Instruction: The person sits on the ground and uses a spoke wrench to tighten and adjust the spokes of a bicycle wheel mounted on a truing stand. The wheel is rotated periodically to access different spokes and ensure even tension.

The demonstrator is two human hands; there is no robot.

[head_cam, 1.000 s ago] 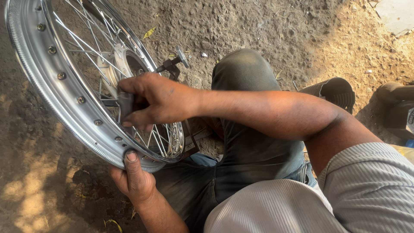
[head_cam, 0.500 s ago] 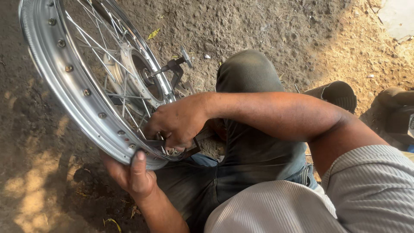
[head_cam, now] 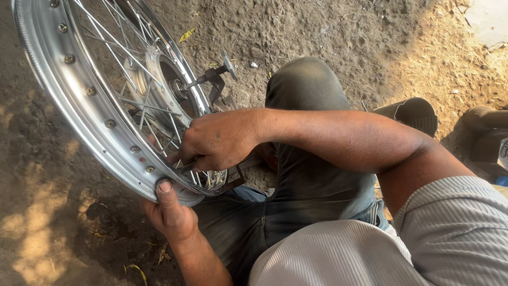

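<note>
A shiny spoked wheel rim [head_cam: 79,114] stands tilted on the dirt at upper left, its hub [head_cam: 169,79] and axle [head_cam: 214,74] facing my knee. My left hand [head_cam: 172,214] grips the rim's lowest part from below, thumb pressed on the outer face. My right hand [head_cam: 217,140] reaches across from the right, its fingers closed on a small metal tool [head_cam: 186,167] among the lower spokes just inside the rim. Most of the tool is hidden by the fingers.
My bent leg in grey trousers [head_cam: 307,159] lies right of the wheel. A dark cylindrical object [head_cam: 413,114] and another dark part [head_cam: 484,130] sit on the ground at right. Rough dirt ground [head_cam: 317,32] surrounds everything.
My right hand has moved down from near the hub to the spokes at the rim's bottom, close above my left thumb. The left hand keeps its grip on the rim.
</note>
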